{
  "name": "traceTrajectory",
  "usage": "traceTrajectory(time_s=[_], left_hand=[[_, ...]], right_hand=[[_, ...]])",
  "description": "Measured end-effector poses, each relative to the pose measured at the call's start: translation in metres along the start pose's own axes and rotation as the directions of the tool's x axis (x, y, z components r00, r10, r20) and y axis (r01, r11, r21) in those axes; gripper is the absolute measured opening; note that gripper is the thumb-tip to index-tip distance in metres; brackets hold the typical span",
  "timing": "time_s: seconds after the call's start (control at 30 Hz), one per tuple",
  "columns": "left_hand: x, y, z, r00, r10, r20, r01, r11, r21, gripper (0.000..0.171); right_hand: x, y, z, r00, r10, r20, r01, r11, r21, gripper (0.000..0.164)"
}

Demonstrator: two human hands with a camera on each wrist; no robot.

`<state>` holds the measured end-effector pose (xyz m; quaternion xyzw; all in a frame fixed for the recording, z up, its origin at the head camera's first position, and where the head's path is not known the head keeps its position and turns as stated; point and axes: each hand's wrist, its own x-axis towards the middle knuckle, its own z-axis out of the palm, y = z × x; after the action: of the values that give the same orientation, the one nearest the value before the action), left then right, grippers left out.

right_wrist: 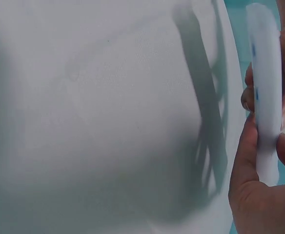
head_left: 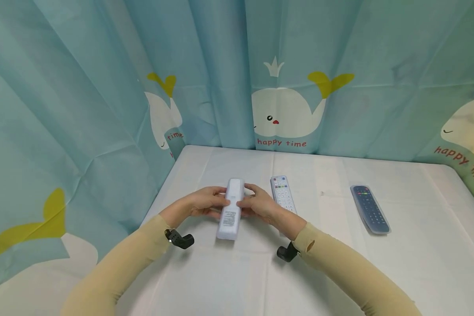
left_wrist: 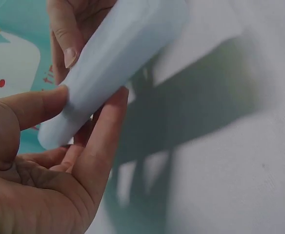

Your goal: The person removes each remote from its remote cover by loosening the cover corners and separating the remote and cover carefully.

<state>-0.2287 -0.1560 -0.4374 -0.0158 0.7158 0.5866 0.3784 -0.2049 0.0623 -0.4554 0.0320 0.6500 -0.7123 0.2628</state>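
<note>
A white remote control (head_left: 230, 208) is held above the table between both hands, its back with a printed label facing up. On its left side the left hand (head_left: 207, 201) pinches it between thumb and fingers. From the right, the right hand (head_left: 260, 205) pinches the opposite edge the same way. In the left wrist view the remote control (left_wrist: 113, 63) is tilted over the tabletop and casts a shadow, with the left hand (left_wrist: 50, 180) gripping its lower end. The right wrist view shows the remote control (right_wrist: 267, 87) edge-on, and the right hand (right_wrist: 264, 200) pinching it.
Behind the right hand, a second white remote control (head_left: 283, 191) lies buttons up, partly hidden by that arm. Farther right lies a dark blue remote control (head_left: 370, 210). All are at a white-covered table (head_left: 320, 281), bordered at the back and left by a blue whale-print curtain (head_left: 217, 79).
</note>
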Motion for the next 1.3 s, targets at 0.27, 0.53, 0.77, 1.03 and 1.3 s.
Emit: traceTrajectory(time_s=[0.27, 0.53, 0.77, 1.03, 1.3], left_hand=[[0.005, 0.009, 0.004, 0.993, 0.088, -0.074, -0.081, 0.993, 0.091, 0.071], [0.010, 0.010, 0.006, 0.971, 0.216, -0.103, -0.200, 0.968, 0.150, 0.069], [0.011, 0.013, 0.008, 0.942, 0.314, -0.119, -0.293, 0.942, 0.166, 0.069], [0.010, 0.017, 0.010, 0.901, 0.415, -0.129, -0.380, 0.897, 0.227, 0.066], [0.011, 0.019, 0.010, 0.855, 0.499, -0.142, -0.449, 0.849, 0.280, 0.062]], right_hand=[[0.004, -0.006, -0.002, 0.993, -0.113, -0.038, 0.108, 0.987, -0.116, 0.075], [0.005, -0.011, -0.006, 0.975, -0.219, -0.048, 0.206, 0.960, -0.189, 0.069], [0.006, -0.016, -0.008, 0.948, -0.315, -0.048, 0.289, 0.913, -0.289, 0.064], [0.007, -0.022, -0.009, 0.918, -0.395, -0.043, 0.352, 0.858, -0.373, 0.060], [0.010, -0.027, -0.009, 0.891, -0.451, -0.057, 0.383, 0.813, -0.439, 0.057]])
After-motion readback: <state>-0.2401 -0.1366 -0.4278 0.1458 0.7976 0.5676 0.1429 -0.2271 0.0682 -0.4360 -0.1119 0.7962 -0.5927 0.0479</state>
